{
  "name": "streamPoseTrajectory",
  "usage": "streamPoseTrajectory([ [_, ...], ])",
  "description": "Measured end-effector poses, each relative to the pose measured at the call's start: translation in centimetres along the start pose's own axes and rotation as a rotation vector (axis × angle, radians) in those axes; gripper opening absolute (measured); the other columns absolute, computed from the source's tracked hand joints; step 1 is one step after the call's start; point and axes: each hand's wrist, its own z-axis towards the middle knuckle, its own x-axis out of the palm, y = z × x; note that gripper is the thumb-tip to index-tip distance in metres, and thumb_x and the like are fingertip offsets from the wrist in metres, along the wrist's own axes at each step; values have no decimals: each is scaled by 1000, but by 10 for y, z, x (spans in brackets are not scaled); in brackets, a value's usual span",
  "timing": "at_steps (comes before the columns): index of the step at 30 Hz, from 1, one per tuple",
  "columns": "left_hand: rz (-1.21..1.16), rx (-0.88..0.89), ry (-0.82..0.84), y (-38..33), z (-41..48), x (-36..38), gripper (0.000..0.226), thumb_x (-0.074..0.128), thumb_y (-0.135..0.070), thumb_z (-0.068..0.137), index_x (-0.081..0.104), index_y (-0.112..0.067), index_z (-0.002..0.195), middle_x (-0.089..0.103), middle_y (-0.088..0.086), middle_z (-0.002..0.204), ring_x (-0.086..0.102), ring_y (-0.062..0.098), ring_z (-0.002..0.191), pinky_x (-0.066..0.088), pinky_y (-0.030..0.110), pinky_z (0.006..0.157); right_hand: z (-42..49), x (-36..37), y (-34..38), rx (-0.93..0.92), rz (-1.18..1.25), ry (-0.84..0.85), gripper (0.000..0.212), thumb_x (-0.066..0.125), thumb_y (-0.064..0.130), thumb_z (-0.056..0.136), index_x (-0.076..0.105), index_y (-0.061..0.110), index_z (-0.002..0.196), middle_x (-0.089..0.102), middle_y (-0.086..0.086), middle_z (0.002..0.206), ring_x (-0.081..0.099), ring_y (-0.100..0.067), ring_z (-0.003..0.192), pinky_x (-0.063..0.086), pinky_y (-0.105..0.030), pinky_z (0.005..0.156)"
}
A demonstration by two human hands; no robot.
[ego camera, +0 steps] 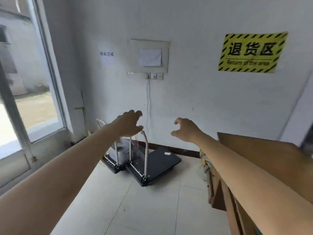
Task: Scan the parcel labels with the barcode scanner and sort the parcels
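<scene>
Ahead of the wall, reaching out with both arms at once: left hand (129,123) at about 11 o'clock from frame centre, right hand (185,130) at about 2 o'clock, fingers spread and curled, gripping nothing. Hovering above two black platform carts (155,164) parked on the pale floor tiles (149,209) near 6 o'clock of the hands. Showing a yellow return-area sign (252,52) at 1 o'clock, a wall socket (154,76) at 12, a window (25,99) at 9, brown cardboard (264,155) at 4. Showing no parcel or barcode scanner anywhere.
</scene>
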Motion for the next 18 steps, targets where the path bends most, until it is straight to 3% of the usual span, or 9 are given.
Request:
streamPoseTrajectory([
  [5, -145, 302, 106, -89, 118, 58, 55, 52, -34, 94, 32, -15, 142, 45, 11, 137, 46, 29, 124, 38, 38, 101, -7, -30, -101, 318, -65, -100, 55, 58, 29, 87, 44, 12, 138, 50, -9, 134, 54, -21, 108, 44, -30, 82],
  [8, -220, 519, 186, -157, 173, 92, 53, 52, -33, 94, 35, -16, 141, 45, 11, 138, 46, 27, 125, 37, 35, 101, -23, -47, -154, 512, -149, -174, 53, 58, 30, 87, 46, 12, 135, 53, -9, 132, 56, -25, 112, 49, -36, 91],
  [11, -236, 749, 274, -226, 211, 122, 50, 52, -33, 94, 39, -14, 139, 47, 12, 138, 47, 26, 124, 38, 33, 99, -45, -61, -196, 724, -167, -262, 57, 58, 28, 88, 42, 13, 141, 51, -8, 137, 55, -25, 116, 48, -33, 91],
  [15, -254, 971, 398, -305, 236, 154, 60, 50, -39, 95, 31, -13, 146, 33, 8, 152, 34, 25, 139, 30, 33, 111, -81, -63, -236, 1057, -111, -347, 54, 57, 26, 88, 44, 11, 139, 51, -8, 137, 53, -25, 120, 46, -32, 95],
  [18, -334, 1068, 527, -356, 236, 181, 58, 52, -42, 93, 37, -16, 142, 45, 9, 144, 47, 27, 128, 41, 36, 103, -112, -49, -258, 1300, 0, -452, 54, 56, 27, 88, 43, 11, 139, 51, -6, 136, 53, -23, 118, 45, -29, 89],
])
